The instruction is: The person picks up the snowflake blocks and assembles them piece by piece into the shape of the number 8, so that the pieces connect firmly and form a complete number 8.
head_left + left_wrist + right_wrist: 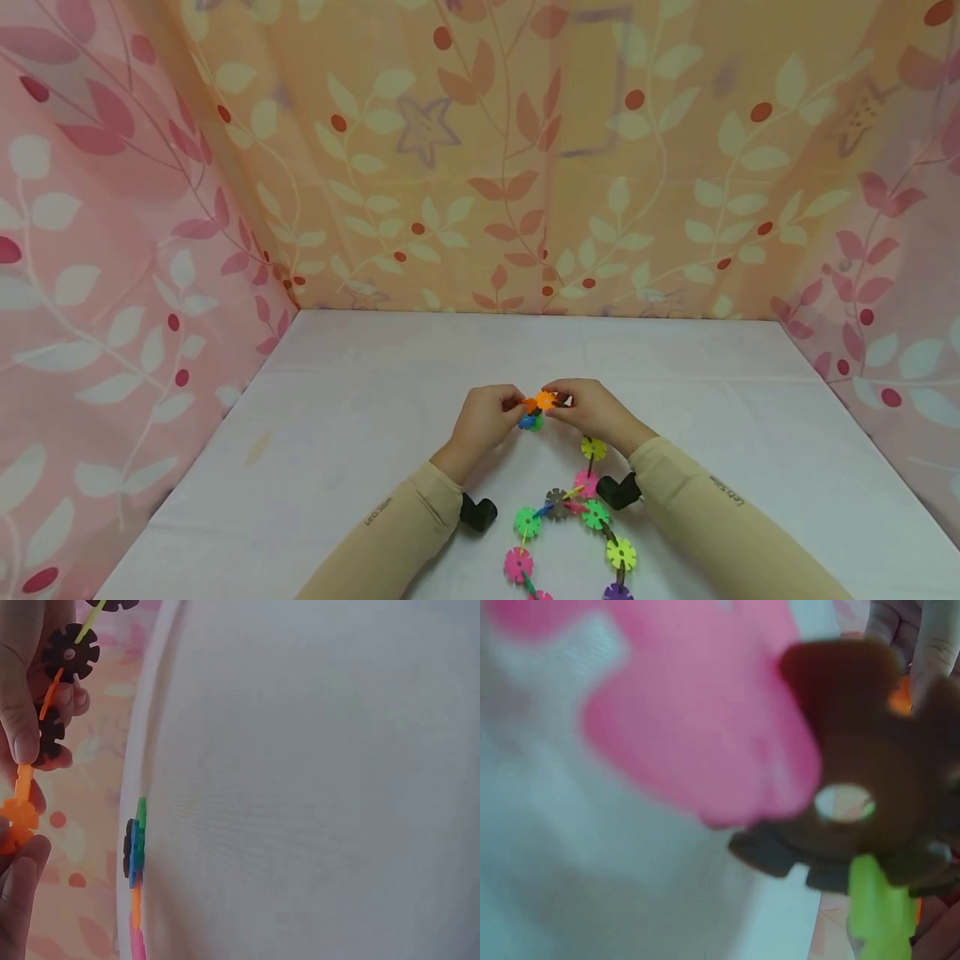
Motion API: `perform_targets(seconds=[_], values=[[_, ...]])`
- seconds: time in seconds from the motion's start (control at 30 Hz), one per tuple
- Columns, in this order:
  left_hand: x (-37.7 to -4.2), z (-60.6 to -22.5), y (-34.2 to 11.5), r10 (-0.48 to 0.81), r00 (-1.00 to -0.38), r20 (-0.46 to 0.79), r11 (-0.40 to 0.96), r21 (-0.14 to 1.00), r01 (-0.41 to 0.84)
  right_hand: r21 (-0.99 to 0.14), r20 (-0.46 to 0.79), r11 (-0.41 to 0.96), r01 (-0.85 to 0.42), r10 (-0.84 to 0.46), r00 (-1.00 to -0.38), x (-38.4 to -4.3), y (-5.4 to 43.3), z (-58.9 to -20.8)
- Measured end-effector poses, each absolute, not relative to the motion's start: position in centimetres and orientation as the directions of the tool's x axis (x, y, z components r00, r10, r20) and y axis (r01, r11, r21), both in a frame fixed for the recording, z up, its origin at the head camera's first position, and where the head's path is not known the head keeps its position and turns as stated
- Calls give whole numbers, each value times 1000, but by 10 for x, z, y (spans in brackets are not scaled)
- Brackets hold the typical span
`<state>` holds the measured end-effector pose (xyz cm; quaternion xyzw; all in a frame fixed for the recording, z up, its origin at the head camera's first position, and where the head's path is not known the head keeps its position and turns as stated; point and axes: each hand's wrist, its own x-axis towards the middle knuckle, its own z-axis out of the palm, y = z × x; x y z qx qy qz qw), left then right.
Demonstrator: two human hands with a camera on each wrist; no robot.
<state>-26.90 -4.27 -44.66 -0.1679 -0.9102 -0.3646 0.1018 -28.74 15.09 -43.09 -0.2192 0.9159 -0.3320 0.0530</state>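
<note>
In the head view, my left hand (486, 425) and right hand (596, 410) meet over the white table. Between their fingertips are notched orange plastic discs (545, 401), pinched from both sides. In the left wrist view the right hand (22, 697) also holds a brown disc (51, 735), linked by an orange piece to another brown disc (71, 652). The left thumb and finger grip the orange disc (21, 814). Blue and green discs (530, 422) show just below the hands. Close to the right wrist camera are a pink disc (705, 720), a brown disc (855, 757) and a light green piece (881, 915).
A chain of joined discs, with yellow (593, 448), green (527, 522) and pink (518, 565) ones, curves across the table (360, 375) toward me. Black wrist cameras (477, 512) sit by both sleeves. Patterned curtains (480, 208) stand around the table.
</note>
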Motion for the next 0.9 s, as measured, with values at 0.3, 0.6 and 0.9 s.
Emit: perform_targets(seconds=[0.3,0.6,0.9], values=[[-269,-446,-42,270,-903,333,700,576,422,-653,32,666,-362,-453,-891,-288,151,-431],[-271,-448,-40,300,-865,402,723,496,482,-656,31,656,-373,-471,-882,-285,145,-427],[-268,-444,-40,322,-847,423,723,468,509,-652,17,669,-358,-458,-889,-284,144,-426]])
